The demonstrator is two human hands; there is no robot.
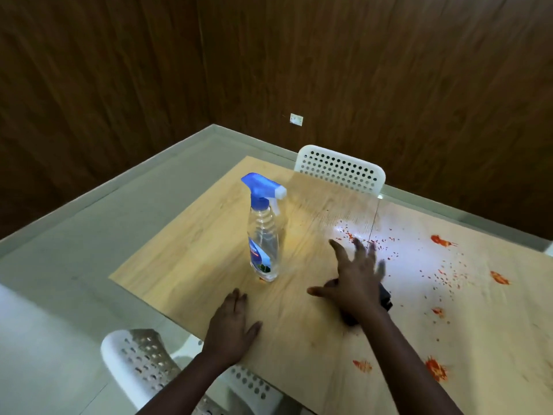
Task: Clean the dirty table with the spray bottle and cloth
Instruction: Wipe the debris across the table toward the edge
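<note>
The right hand (pixel 357 280), fingers spread and holding nothing, hovers over the dark cloth (pixel 384 298) mid-table — nearer than the flat left hand (pixel 232 322); spray bottle (pixel 263 235) upright toward the left edge

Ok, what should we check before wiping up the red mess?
1. Bottle upright and free on the table: ok.
2. Right hand open, fingers spread over the dark cloth: ok; touching it or not: cannot tell, blurred.
3. Left hand flat on the table, holding nothing: ok.
4. Red stains and crumbs sprayed: cannot tell.
5. Liquid in the bottle: cannot tell, clear.
6. Table clean: not ok.
</note>
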